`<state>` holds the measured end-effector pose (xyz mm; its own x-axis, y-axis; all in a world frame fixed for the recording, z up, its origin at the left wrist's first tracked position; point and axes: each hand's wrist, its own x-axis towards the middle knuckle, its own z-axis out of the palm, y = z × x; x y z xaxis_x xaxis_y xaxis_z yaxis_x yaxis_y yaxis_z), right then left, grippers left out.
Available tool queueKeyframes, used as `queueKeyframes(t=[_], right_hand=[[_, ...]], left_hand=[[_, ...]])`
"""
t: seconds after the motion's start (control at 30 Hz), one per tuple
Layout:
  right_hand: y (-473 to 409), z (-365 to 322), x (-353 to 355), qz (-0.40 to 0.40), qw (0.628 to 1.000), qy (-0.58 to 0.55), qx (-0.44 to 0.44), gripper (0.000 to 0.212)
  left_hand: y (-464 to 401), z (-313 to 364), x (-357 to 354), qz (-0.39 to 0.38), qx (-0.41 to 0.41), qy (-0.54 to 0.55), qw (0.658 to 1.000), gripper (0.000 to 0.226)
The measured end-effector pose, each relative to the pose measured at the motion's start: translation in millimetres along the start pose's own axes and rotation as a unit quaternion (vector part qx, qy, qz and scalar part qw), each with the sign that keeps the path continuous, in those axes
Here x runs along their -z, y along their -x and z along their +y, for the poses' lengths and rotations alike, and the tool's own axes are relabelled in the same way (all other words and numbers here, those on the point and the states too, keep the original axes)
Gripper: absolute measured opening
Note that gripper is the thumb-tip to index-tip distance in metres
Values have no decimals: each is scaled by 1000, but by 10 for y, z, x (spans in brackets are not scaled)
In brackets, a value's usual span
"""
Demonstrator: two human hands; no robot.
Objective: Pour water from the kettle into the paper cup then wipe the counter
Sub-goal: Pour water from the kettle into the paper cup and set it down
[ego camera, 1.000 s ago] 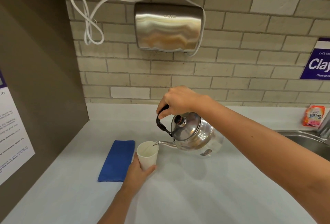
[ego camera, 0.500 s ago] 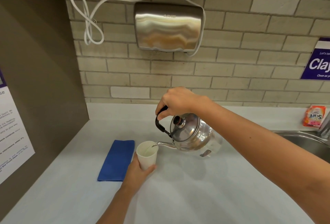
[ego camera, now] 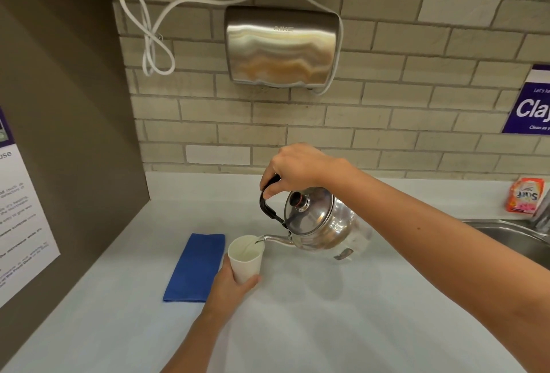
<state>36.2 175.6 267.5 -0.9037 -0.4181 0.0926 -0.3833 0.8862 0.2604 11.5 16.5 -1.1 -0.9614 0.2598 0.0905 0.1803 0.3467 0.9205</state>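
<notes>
A shiny steel kettle (ego camera: 318, 222) with a black handle hangs tilted above the pale counter (ego camera: 342, 313), its spout over the rim of a white paper cup (ego camera: 246, 256). My right hand (ego camera: 297, 168) grips the kettle's handle from above. My left hand (ego camera: 230, 286) wraps around the lower part of the cup, which stands upright with water visible inside. A folded blue cloth (ego camera: 196, 267) lies flat on the counter just left of the cup.
A steel hand dryer (ego camera: 281, 46) with a white cord hangs on the brick wall behind. A steel sink (ego camera: 518, 237) sits at the right edge, with an orange detergent packet (ego camera: 525, 198) behind it. A brown side wall with a poster (ego camera: 20, 218) bounds the left.
The kettle has tipped a little further, its spout staying over the cup. Both hands keep their grips and the cup stays in place.
</notes>
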Motion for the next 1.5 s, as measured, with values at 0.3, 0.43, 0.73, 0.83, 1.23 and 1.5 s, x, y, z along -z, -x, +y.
queueKeyframes(t=[0.3,0.43,0.73,0.83,1.23,1.5], right_hand=[[-3,-4,17,-5,1000,2,5,29],[-9,-12,15,-2,1000,5,6,29],[-19,-25,18,6,1000,9,15,28],[-26,-34,15,3,1000,11,15,29],[-72,-52,11,6,1000,20,22,29],[-92,-57,17,-1,999,29,25,29]], left_hand=[[11,12,1,-2,1,1,1000,85],[14,10,-2,-1,2,-1,1000,85],[9,1,-6,1,1,6,1000,80],[6,3,-7,1,2,3,1000,81],[0,-7,-5,0,5,0,1000,82],[-1,-15,-11,3,5,0,1000,81]])
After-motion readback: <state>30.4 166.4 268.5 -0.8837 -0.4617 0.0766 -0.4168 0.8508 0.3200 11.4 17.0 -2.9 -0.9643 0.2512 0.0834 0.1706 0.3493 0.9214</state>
